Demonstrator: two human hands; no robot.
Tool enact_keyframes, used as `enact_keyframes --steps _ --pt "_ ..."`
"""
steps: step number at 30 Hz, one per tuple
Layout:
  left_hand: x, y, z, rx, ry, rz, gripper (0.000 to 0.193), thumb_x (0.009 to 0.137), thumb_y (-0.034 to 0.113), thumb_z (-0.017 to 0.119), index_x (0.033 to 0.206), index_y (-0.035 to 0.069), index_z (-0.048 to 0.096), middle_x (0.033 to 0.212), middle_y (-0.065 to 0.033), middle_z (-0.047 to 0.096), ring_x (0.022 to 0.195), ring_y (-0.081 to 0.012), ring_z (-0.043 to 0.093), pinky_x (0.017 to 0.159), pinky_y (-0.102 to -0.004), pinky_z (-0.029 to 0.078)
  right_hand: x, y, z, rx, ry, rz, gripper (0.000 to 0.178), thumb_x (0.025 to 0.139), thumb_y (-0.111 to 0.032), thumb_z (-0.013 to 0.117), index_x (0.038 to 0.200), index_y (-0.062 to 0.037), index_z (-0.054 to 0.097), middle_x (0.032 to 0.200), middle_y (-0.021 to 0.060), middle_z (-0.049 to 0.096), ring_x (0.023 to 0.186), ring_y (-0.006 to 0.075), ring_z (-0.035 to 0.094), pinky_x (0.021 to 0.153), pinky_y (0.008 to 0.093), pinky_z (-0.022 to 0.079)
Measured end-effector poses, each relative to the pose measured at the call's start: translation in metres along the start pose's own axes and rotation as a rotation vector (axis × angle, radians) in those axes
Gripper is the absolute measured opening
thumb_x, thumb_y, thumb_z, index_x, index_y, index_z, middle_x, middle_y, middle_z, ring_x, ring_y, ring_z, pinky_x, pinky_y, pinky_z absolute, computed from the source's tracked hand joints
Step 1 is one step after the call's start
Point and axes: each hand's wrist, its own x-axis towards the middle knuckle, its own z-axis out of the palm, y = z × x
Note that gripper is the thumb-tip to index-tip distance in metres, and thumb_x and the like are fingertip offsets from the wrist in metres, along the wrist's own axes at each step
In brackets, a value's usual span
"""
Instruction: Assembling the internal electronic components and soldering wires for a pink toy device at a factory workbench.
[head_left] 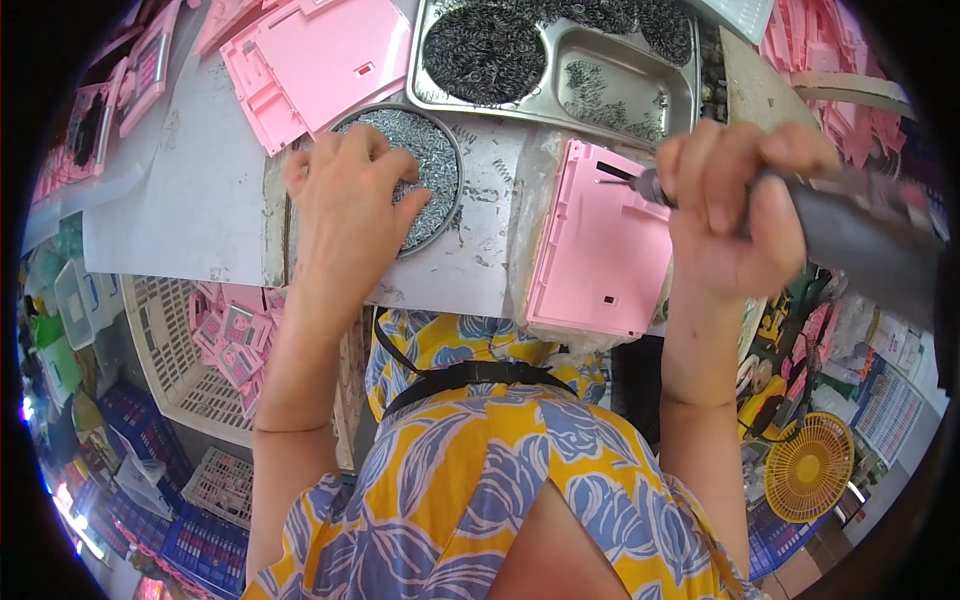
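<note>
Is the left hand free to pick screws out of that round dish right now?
Probably yes. The left hand already rests on the round dish of screws, fingers spread over the pile, holding nothing, and nothing lies between them. The right hand is off to the side, gripping a screwdriver.

**A crowded workbench under grey sheeting**

The workbench (190, 200) fills the upper half of the frame, its top covered in pale grey sheet. A round metal dish of small screws (435, 150) sits at upper centre. Just behind it, a divided steel tray (555, 60) holds dark rings and springs in separate compartments. A pink plastic panel (320, 60) lies at the upper left, touching the dish's rim. Another pink panel (600, 245) rests right of centre on a clear plastic bag, hanging slightly over the near edge. More pink parts (140, 70) are stacked at the far left. Loose screws lie scattered between dish and panel.
</note>
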Motion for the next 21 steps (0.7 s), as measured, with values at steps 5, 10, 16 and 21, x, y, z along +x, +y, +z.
enact_keyframes --steps 5,10,16,21 --pt "-0.004 -0.009 -0.003 -0.001 0.011 0.008 0.014 0.082 0.021 0.076 0.092 0.013 0.071 0.098 -0.0009 0.061 0.101 -0.0238 0.056 0.097 -0.046 0.034 0.005 0.014 -0.007 0.038 -0.015 0.02 0.027 0.097 -0.02 0.049 0.122 -0.0132 0.054 0.068 -0.0007 0.045 0.057 0.0131 0.041 0.063 0.0354 0.039" --pt "-0.003 -0.012 -0.001 0.041 -0.101 0.137 0.012 0.085 0.021 0.074 0.09 0.012 0.068 0.097 -0.0022 0.059 0.1 -0.0229 0.055 0.095 -0.046 0.034 0.005 0.007 -0.007 0.01 -0.029 0.007 0.028 0.096 -0.02 0.049 0.123 -0.0133 0.055 0.068 -0.001 0.045 0.058 0.013 0.041 0.064 0.0347 0.039" --pt "0.008 -0.022 -0.004 0.051 0.031 0.059 0.018 0.086 0.024 0.073 0.081 0.01 0.063 0.086 -0.0041 0.061 0.088 -0.0251 0.058 0.084 -0.0433 0.038 0.002 0.002 -0.009 0.006 -0.024 -0.002 0.028 0.096 -0.02 0.049 0.123 -0.0128 0.055 0.067 -0.0012 0.045 0.058 0.0127 0.041 0.064 0.0343 0.039" --pt "0.009 -0.026 -0.005 -0.079 -0.063 0.092 0.019 0.085 0.024 0.075 0.082 0.01 0.062 0.086 -0.0036 0.063 0.086 -0.0253 0.059 0.081 -0.0429 0.039 0.001 0.003 -0.01 0.02 -0.037 -0.005 0.028 0.096 -0.02 0.049 0.122 -0.0124 0.055 0.067 -0.0012 0.045 0.058 0.0125 0.041 0.064 0.0342 0.039"
